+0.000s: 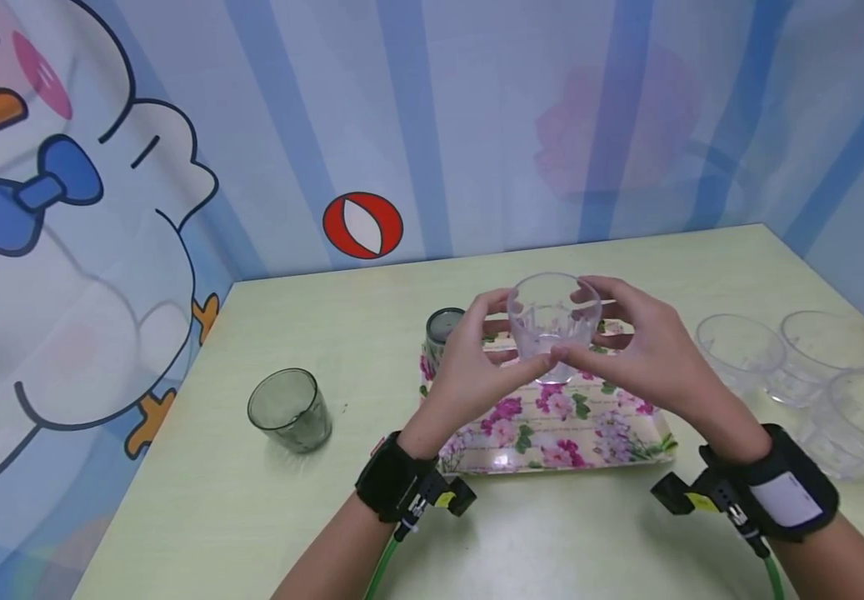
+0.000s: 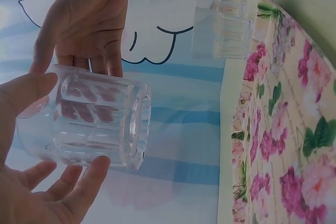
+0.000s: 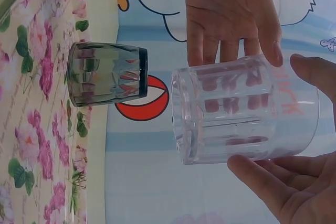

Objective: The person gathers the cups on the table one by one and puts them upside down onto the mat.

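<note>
Between my two hands, a clear drinking glass (image 1: 554, 321) is held upright, its rim up, above the floral tray (image 1: 551, 454). My left hand (image 1: 469, 358) grips its left side, thumb at the front and fingers around the side. My right hand (image 1: 645, 350) holds the other side the same way, and the thumbs nearly meet. In the right wrist view the glass (image 3: 231, 114) has a fluted wall, a thick base and faint reddish lettering near the rim. On the tray's back left corner a dark green-grey glass (image 3: 107, 74) stands upside down, partly behind my left hand in the head view.
Left of the tray, a green-tinted glass (image 1: 292, 412) stands upright on the pale table (image 1: 199, 500). Three clear glasses stand at the right: one (image 1: 739, 350) near my right wrist, one (image 1: 829, 354) behind, one (image 1: 855, 429) nearer. A printed backdrop (image 1: 461, 125) rises behind the table.
</note>
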`<state>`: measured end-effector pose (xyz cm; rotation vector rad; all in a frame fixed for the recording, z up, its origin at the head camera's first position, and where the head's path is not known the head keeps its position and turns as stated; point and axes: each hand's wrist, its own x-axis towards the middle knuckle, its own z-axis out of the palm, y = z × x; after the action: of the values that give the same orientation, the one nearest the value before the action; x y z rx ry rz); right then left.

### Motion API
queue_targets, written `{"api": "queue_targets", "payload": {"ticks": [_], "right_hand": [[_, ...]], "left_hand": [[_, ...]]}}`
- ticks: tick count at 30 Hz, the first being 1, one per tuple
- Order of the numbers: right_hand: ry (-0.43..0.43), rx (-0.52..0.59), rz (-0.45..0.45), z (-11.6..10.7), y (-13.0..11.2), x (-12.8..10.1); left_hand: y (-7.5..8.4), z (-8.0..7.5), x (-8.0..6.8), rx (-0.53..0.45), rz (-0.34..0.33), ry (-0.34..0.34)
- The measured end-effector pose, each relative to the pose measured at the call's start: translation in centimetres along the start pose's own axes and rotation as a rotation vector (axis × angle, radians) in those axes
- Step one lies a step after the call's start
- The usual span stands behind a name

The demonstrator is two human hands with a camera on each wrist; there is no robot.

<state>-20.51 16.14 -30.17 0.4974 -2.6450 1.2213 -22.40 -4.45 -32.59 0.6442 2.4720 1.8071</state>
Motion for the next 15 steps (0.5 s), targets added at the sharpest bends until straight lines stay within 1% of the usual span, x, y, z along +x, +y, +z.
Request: {"api": "queue_targets", "payload": {"ticks": [11, 15], "right_hand": [[0.040, -0.011, 0.022, 0.22, -0.06, -0.01], [0.048, -0.006, 0.024, 0.24, -0.23, 0.05]], "left_hand": [[-0.54, 0.13, -0.16, 0.032, -0.019, -0.014], [-0.90, 0.41, -0.22, 0.033, -0.053, -0.038]]}}
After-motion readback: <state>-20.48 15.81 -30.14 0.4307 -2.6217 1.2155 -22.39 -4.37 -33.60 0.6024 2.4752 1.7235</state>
